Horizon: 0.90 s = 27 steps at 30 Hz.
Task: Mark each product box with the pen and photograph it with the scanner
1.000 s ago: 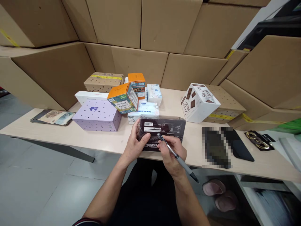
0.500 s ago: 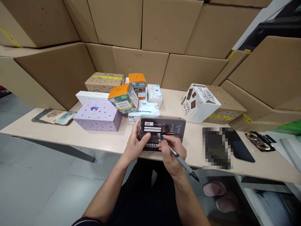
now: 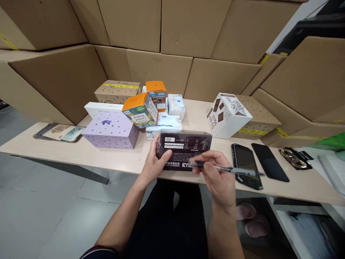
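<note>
My left hand (image 3: 156, 160) grips the left end of a dark brown chocolate box (image 3: 185, 149), thumb on the printed face. The box stands tilted at the table's front edge, its barcode and text panel facing me. My right hand (image 3: 218, 176) pinches a grey and black pen (image 3: 237, 170), held nearly level in front of the box's lower right part; motion smears its left end. Just behind the box lies a tissue pack (image 3: 169, 123), with an orange-topped Binking box (image 3: 141, 113) leaning beside it.
To the left are a purple box (image 3: 107, 131), a white box (image 3: 99, 108) and banknotes (image 3: 60, 132). On the right sit a white Super Meal box (image 3: 229, 117), a handheld device (image 3: 246, 165), a black phone (image 3: 269, 162) and gold-coloured rings (image 3: 293, 158). Cardboard walls (image 3: 145, 68) close off the back.
My right hand has moved right with the pen, which has swung from a steep slant to nearly level. The chocolate box stays in my left hand, and more of its lower print shows.
</note>
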### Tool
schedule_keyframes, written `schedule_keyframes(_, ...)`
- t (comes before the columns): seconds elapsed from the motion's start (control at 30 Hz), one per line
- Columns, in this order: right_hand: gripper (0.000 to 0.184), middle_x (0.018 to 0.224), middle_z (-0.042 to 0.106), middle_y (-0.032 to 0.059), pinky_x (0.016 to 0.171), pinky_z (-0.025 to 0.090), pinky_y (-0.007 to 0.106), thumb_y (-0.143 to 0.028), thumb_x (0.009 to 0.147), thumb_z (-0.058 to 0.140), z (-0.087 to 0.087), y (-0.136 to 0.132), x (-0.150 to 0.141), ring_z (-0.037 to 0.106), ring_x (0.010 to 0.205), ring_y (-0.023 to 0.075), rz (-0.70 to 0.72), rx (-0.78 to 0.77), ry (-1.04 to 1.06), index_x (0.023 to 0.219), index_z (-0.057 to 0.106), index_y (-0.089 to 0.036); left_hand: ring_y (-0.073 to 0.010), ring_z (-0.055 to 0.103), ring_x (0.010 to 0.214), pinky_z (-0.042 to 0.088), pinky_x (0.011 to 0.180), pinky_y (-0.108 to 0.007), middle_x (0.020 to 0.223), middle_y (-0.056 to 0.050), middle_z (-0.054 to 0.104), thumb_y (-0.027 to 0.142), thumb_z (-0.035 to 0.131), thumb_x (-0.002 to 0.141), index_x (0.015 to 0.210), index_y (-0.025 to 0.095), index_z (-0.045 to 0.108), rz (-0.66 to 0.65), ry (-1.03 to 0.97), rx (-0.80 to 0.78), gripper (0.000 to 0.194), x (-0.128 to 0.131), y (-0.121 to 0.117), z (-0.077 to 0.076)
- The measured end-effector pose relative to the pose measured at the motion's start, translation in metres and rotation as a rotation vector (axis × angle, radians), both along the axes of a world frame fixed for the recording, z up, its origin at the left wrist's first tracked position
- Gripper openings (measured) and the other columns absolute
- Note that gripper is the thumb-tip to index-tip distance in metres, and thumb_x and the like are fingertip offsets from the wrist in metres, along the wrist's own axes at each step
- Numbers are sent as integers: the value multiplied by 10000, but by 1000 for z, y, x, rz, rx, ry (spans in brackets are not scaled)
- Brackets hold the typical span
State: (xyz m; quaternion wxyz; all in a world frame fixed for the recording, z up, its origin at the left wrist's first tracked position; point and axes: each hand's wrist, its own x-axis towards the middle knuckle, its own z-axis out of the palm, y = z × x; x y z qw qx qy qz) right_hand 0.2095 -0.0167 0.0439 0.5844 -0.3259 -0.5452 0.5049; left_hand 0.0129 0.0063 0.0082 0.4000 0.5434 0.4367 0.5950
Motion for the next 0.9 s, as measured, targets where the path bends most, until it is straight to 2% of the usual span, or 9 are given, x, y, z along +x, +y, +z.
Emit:
schedule_keyframes(0.1,737,747,762,-4,411,451,223,-385,854,751,10,-6,16,567,452,108,125,-106,-149,1487,394,-258,-294,577,1312,468,1110,-442,1402,-136,609,517,681,905,1492,219,390,-8,-17,-16,720,0,0,0)
schedule_keyframes(0.17,873,672,728,-38,394,406,213,-362,852,751,11,-7,20,501,405,91,4,-99,-179,1573,270,-252,-290,595,1285,477,1097,-446,1382,-134,621,525,682,900,1491,222,388,-17,-28,-19,727,0,0,0)
schedule_keyframes(0.33,197,762,713,24,467,446,225,-355,939,622,5,-2,25,586,565,105,-448,95,-27,1041,702,-207,-278,609,1270,492,1085,-437,1363,-131,637,515,690,897,1476,219,396,-15,-28,-8,715,1,1,2)
schedule_keyframes(0.4,214,731,695,14,463,448,222,-354,946,618,4,-2,28,601,576,114,-426,94,-66,1088,700,-216,-281,609,1273,492,1086,-437,1362,-135,638,513,690,897,1474,211,396,-10,-22,-19,715,1,0,3)
schedule_keyframes(0.5,652,568,619,-72,404,414,213,-324,904,691,6,-7,34,534,435,108,-307,27,-212,1505,442,-270,-289,600,1288,489,1091,-440,1354,-139,642,514,694,894,1479,199,388,0,-20,-33,732,1,0,4)
schedule_keyframes(0.57,786,535,598,-98,438,457,225,-283,869,737,5,-11,40,538,426,109,-389,50,-240,1560,362,-292,-291,595,1296,492,1090,-442,1340,-136,650,512,693,894,1481,202,386,2,-20,-30,731,2,0,4)
schedule_keyframes(0.67,488,592,657,-51,470,494,264,-379,891,713,3,-16,52,564,449,120,-531,237,-110,1362,605,-309,-294,589,1305,493,1091,-446,1335,-134,653,516,690,894,1480,208,388,-3,-24,-22,728,2,0,4)
schedule_keyframes(0.8,614,646,703,22,377,481,331,-777,789,611,5,-21,64,676,543,236,-276,459,64,1206,693,-333,-289,596,1295,495,1090,-438,1339,-135,651,501,690,900,1482,204,387,-5,-29,-31,721,2,0,3)
schedule_keyframes(0.9,325,417,541,-58,442,484,317,-651,896,597,9,-25,54,572,416,183,-251,459,115,968,691,-348,-283,604,1282,498,1081,-427,1344,-133,649,502,697,894,1474,202,395,0,-35,-24,719,2,0,4)
